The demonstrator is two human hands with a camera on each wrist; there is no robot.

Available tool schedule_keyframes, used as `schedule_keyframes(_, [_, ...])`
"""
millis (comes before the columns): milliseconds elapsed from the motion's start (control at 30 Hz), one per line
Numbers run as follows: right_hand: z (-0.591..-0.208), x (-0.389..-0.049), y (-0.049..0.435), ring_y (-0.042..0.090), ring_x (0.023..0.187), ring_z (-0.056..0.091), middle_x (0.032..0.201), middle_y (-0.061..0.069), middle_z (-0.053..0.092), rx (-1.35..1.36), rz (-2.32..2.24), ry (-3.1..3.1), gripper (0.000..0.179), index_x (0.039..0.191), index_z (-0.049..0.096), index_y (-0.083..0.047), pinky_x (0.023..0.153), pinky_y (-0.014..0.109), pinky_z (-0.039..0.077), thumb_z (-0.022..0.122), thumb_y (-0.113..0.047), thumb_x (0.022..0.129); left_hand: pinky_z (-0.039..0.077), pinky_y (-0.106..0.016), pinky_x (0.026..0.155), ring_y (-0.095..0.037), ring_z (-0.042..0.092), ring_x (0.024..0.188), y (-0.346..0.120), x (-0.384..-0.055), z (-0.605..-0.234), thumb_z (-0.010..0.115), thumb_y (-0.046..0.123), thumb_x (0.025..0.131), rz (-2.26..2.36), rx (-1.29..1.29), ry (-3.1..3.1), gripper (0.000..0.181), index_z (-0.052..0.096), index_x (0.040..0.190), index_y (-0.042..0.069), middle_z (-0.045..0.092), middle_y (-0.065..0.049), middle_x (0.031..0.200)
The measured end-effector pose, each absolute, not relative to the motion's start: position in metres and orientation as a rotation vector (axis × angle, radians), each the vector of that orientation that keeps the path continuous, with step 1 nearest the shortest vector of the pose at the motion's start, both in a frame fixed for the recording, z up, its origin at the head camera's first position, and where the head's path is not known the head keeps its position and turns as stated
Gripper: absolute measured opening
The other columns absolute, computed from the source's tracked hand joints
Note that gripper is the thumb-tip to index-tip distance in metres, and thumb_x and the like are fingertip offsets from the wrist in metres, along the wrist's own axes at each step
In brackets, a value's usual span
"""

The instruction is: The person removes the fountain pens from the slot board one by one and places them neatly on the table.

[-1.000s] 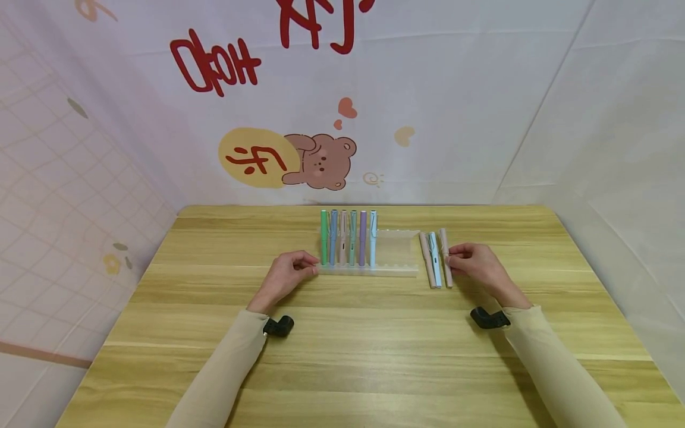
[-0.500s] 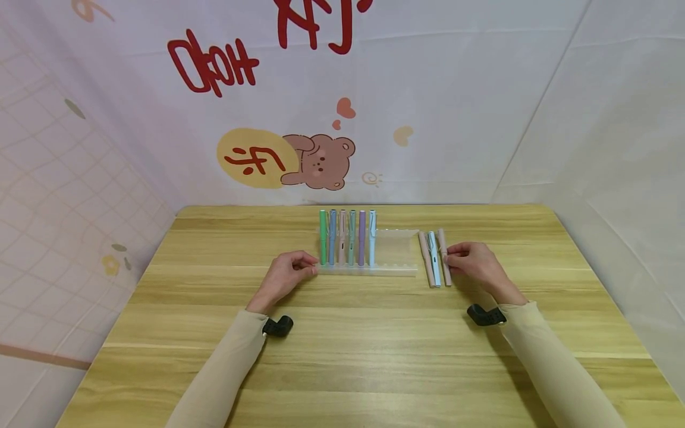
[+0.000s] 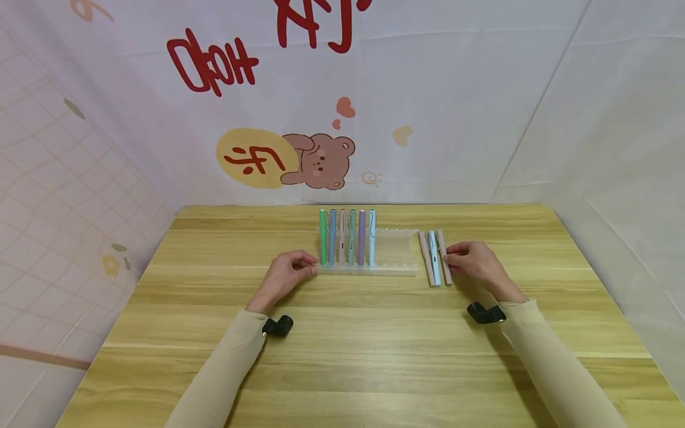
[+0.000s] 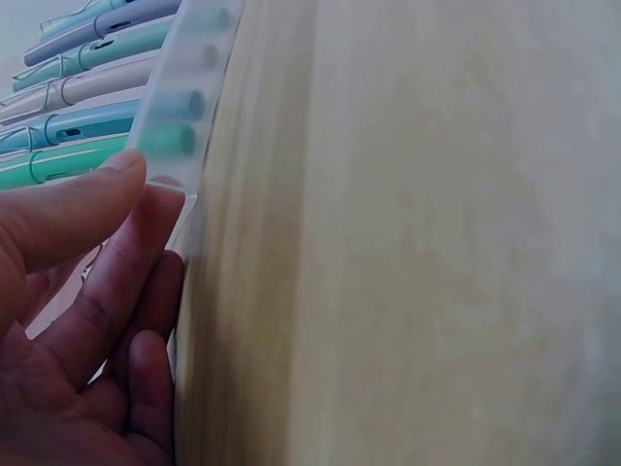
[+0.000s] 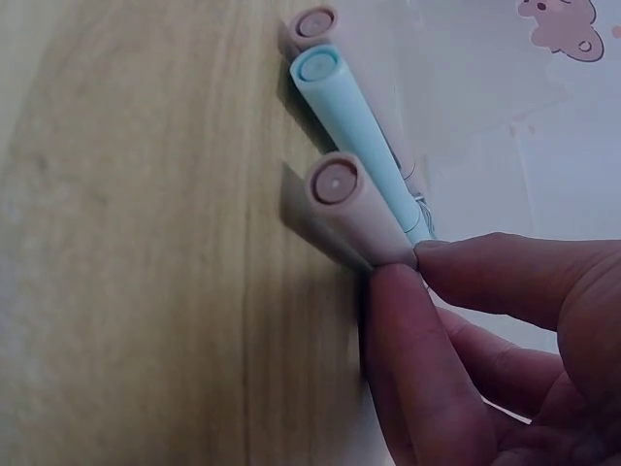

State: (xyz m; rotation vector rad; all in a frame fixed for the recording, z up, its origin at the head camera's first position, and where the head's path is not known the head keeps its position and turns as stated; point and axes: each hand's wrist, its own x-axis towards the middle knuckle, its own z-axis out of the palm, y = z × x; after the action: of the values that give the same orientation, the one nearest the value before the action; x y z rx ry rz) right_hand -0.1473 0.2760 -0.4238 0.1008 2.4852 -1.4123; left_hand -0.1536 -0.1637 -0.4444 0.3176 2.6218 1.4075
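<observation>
My left hand (image 3: 285, 274) pinches the left end of a clear plastic pen rack (image 3: 395, 271) between thumb and fingers. Several capped pens stand side by side in that rack, from a green pen (image 3: 323, 238) at the left to a light blue pen (image 3: 372, 246). To the right of the rack, my right hand (image 3: 476, 265) pinches a dusty pink pen (image 5: 374, 221) between thumb and index finger. Beside this pen lie another light blue pen (image 5: 351, 121) and a second pink pen (image 3: 426, 261), both on the table, nearly parallel and close together.
The wood-grain table (image 3: 353, 356) extends toward me in front of the rack. Behind it hangs a white cloth backdrop (image 3: 455, 89) with a printed bear and red characters. A black wrist camera (image 3: 278, 326) sits on my left sleeve, another camera (image 3: 486, 313) on the right.
The pink pen in my right hand has shifted slightly left, closer to the light blue pen beside it. My left hand stays at the rack's end.
</observation>
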Motion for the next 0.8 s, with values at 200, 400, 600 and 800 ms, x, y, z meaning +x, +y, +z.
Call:
schedule_keyframes(200, [-0.4254,-0.1507,0.2777,0.019,0.1,0.072,0.125,0.031,0.065,0.121,-1.383,2.497,0.042,0.13,0.06,0.016,0.082,0.027,0.058,0.066,-0.014,0.102,0.05,-0.034,0.079,-0.016,0.065,0.087,-0.164,-0.1547,-0.4453,0.076,0.012,0.096,1.403,0.331,2.626,0.013,0.078,0.108,0.008,0.075,-0.003,0.1])
schedule_keyframes(400, [-0.4269,-0.1521,0.2788,0.02,0.098,0.073,0.123,0.028,0.068,0.117,-1.331,2.533,0.043,0.13,0.062,0.013,0.081,0.026,0.056,0.066,-0.018,0.102,0.05,-0.033,0.079,-0.017,0.065,0.088,-0.1635,-0.1547,-0.445,0.076,0.013,0.096,1.39,0.316,2.628,0.013,0.078,0.109,0.009,0.075,-0.003,0.102])
schedule_keyframes(600, [-0.4284,-0.1511,0.2781,0.021,0.097,0.073,0.123,0.029,0.068,0.127,-1.335,2.532,0.043,0.131,0.061,0.014,0.08,0.025,0.057,0.066,-0.018,0.102,0.05,-0.031,0.08,-0.017,0.065,0.09,-0.1631,-0.154,-0.4454,0.075,0.012,0.096,1.386,0.301,2.624,0.013,0.077,0.109,0.009,0.075,-0.003,0.103])
schedule_keyframes(800, [-0.4288,-0.1505,0.2791,0.021,0.095,0.073,0.121,0.029,0.068,0.127,-1.338,2.536,0.041,0.13,0.061,0.014,0.078,0.025,0.057,0.066,-0.016,0.102,0.05,-0.032,0.08,-0.017,0.066,0.09,-0.163,-0.1522,-0.4445,0.075,0.012,0.096,1.389,0.3,2.622,0.013,0.078,0.109,0.009,0.075,-0.003,0.104])
